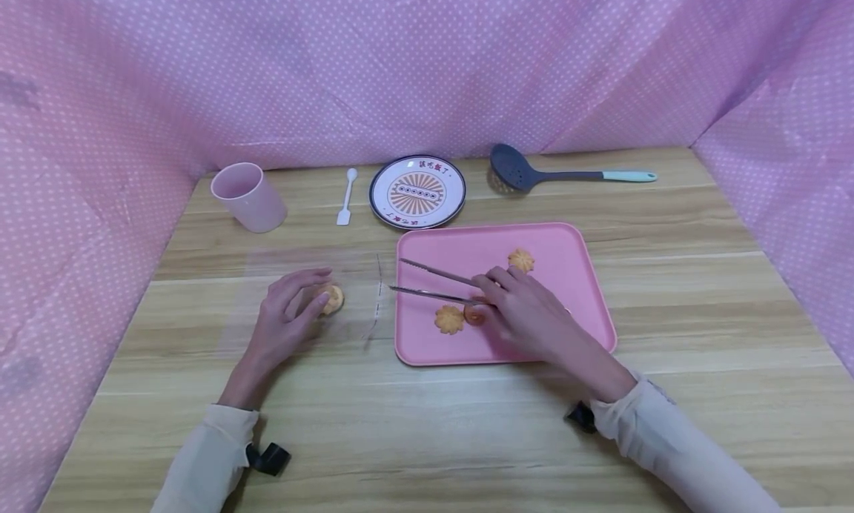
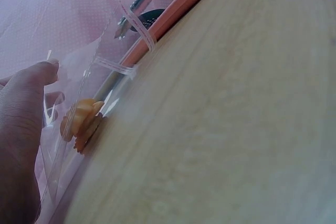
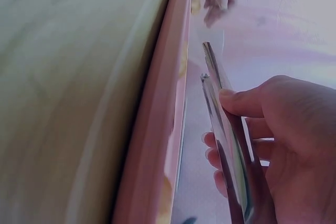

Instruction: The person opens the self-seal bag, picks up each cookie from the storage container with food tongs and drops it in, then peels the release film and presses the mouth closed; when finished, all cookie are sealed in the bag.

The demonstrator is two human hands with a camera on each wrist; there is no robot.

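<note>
My left hand [image 1: 288,309] is over a clear plastic bag [image 1: 360,276], fingers gently bent, thumb and forefinger apart. Beside its thumb, golden cookies [image 1: 335,299] sit in the bag; the left wrist view shows them stacked under the film [image 2: 81,121]. My right hand [image 1: 523,309] holds metal tongs [image 1: 434,272] above the pink tray [image 1: 587,305], thumb on one arm and fingers on the other. The tong tips point toward the bag, spread apart with nothing between them. Flower-shaped cookies [image 1: 449,319] and a round brown cookie [image 1: 474,315] lie on the tray, the latter partly hidden by the right hand.
Another flower-shaped cookie [image 1: 521,259] lies near the tray's far side. Along the back stand a pink cup [image 1: 256,202], a small white spatula [image 1: 347,198], a patterned plate [image 1: 416,192] and a dark slotted ladle [image 1: 514,168]. Pink dotted cloth [image 1: 427,68] encloses the table.
</note>
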